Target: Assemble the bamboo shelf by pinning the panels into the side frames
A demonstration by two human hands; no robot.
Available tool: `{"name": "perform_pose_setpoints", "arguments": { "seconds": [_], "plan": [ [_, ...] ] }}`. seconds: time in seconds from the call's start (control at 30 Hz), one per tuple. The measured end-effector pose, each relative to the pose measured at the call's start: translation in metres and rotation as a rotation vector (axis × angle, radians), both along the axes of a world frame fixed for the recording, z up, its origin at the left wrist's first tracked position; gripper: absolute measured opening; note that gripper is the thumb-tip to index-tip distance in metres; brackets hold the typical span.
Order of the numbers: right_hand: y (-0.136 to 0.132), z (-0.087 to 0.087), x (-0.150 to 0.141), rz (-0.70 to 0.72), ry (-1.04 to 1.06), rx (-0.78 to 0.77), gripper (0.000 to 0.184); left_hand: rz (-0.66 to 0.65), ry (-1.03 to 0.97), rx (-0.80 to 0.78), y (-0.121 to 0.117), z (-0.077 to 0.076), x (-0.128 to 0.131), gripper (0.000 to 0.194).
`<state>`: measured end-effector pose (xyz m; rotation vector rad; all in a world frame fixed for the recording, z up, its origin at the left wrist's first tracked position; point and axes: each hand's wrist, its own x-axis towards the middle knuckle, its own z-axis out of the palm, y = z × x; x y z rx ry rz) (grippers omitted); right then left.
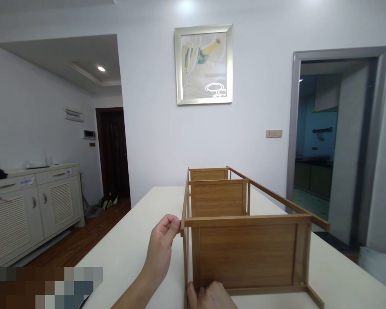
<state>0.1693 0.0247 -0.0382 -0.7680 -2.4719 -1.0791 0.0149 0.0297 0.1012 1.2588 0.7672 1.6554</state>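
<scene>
A bamboo shelf rack (244, 253) lies on its side on a white table (131, 253), with three slatted panels standing one behind another and long rails running away from me. My left hand (162, 251) pinches the near upper left corner of the rack between thumb and fingers. My right hand (212, 296) sits at the bottom edge of the view, fingers curled against the lower left rail of the nearest panel; most of that hand is cut off by the frame.
A white sideboard (32, 206) stands along the left wall on a wood floor. A dark door (114, 154) is behind it. A framed picture (203, 64) hangs on the far wall. A grey-framed doorway (331, 141) opens at right. The table's left edge runs diagonally.
</scene>
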Motion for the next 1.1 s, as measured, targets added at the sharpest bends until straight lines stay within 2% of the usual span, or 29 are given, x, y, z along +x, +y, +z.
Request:
{"name": "perform_pose_setpoints", "arguments": {
  "seconds": [0.23,0.47,0.6,0.73,0.87,0.97,1.1],
  "plan": [
    [0.0002,0.0014,0.0017,0.027,-0.010,0.003,0.022,0.216,0.200,0.092,-0.0048,0.0060,-0.0006,0.031],
    [-0.0003,0.0038,0.0028,0.047,0.025,0.058,0.014,0.259,0.227,0.110,-0.0047,0.0033,-0.0014,0.026],
    [-0.0012,0.0032,0.0017,0.029,0.044,0.071,0.014,0.299,0.241,0.180,-0.0045,0.0022,-0.0017,0.018],
    [-0.0014,0.0037,0.0010,0.018,0.046,0.082,0.016,0.266,0.224,0.182,-0.0060,0.0035,-0.0006,0.015],
    [0.0000,0.0037,0.0014,0.019,0.036,0.084,0.017,0.238,0.116,0.078,-0.0065,0.0043,-0.0005,0.029],
    [0.0007,0.0036,0.0016,0.033,0.030,0.086,0.019,0.223,0.072,0.073,-0.0062,0.0050,-0.0015,0.031],
    [0.0007,0.0021,0.0010,0.026,0.032,0.081,0.019,0.198,0.137,0.080,-0.0081,0.0083,-0.0006,0.030]
  ]
}}
